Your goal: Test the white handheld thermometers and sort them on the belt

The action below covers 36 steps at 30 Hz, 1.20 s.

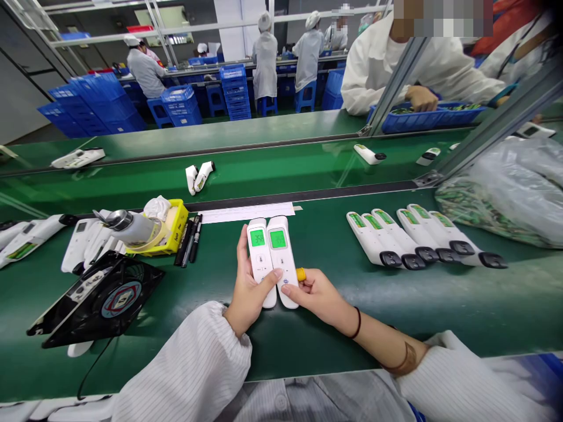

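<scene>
Green bench [328, 234]: spans width before me. Clear bag [510, 176]: far right, behind row of six white thermometers [420, 234]. Black fan [99, 302]: to my left, tilted, nearer me than yellow basket [178, 228]. My left hand [246, 290]: fingers grasping left thermometer [258, 258]. My right hand [323, 296]: fingers grasping right thermometer [280, 261]; both units side by side, screens lit green. Yellow finger cover [301, 274]: on my right hand.

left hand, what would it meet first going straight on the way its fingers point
Probably the white paper strip on the green bench, just beyond the left hand; its height is unclear, so it might pass above.
</scene>
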### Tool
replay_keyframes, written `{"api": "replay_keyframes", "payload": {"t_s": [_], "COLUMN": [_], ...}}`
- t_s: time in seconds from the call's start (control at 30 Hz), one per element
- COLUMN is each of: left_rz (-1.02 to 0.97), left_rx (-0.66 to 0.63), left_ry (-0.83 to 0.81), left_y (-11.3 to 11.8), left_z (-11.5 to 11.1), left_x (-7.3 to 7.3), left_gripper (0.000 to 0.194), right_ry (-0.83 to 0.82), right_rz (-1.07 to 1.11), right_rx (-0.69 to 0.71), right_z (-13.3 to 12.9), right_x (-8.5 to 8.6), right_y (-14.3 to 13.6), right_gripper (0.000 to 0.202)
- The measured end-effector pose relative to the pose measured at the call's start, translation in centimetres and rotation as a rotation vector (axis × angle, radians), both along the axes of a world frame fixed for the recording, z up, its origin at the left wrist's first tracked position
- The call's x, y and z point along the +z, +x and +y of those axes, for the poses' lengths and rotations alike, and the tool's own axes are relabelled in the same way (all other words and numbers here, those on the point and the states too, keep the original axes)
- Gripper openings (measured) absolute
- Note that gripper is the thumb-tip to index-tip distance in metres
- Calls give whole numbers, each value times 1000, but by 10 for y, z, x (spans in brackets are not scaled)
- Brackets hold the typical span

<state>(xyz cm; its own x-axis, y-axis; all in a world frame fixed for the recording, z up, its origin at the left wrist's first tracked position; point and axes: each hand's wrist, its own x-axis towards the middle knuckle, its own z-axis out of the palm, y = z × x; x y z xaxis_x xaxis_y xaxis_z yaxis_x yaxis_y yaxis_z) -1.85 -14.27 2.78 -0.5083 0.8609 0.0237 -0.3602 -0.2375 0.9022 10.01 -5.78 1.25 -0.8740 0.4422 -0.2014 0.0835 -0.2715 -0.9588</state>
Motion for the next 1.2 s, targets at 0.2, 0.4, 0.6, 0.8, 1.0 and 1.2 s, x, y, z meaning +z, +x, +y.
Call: {"api": "replay_keyframes", "payload": {"t_s": [0.2, 0.4, 0.6, 0.8, 1.0, 1.2], "left_rz": [-3, 52, 158, 201, 166, 156], "left_rx": [23, 59, 50, 48, 41, 31], "left_ry": [7, 2, 7, -4, -19, -7], "left_y": [2, 1, 5, 6, 6, 7], "left_z": [0, -1, -1, 0, 0, -1], "left_x": [0, -8, -5, -2, -4, -3], "left_gripper": [92, 92, 90, 90, 91, 90], "right_ry": [19, 210, 97, 101, 112, 99], "right_rz": [49, -58, -124, -99, -112, -124], "right_rx": [18, 128, 177, 159, 122, 107], "right_z": [-3, 1, -2, -4, -5, -7], "right_x": [3, 0, -6, -6, -7, -7], "right_y": [-2, -2, -5, -7, -8, -7], "right_gripper": [44, 44, 44, 46, 49, 50]}}
